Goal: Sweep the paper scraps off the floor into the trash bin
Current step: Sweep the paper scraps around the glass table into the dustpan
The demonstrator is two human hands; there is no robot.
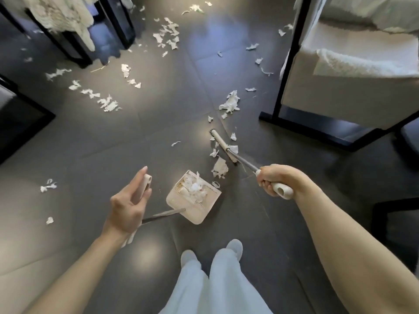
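Black furniture frame [306, 130] beside broom [223, 145]

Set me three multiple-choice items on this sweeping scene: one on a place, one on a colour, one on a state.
1. Where does the broom head lie relative to the dustpan?
A. Inside it
B. On the floor to its right
C. Underneath it

2. What colour is the dustpan?
A. Red
B. Cream
C. Black

3. What state is the dustpan in?
A. Empty
B. Turned upside down
C. Holding paper scraps

Answers:
1 B: the head rests on the dark floor right of the pan and further from the person, its shaft gripped by the right hand.
2 B: its tray is pale cream.
3 C: white paper scraps are piled in the tray, while the left hand holds its handle.
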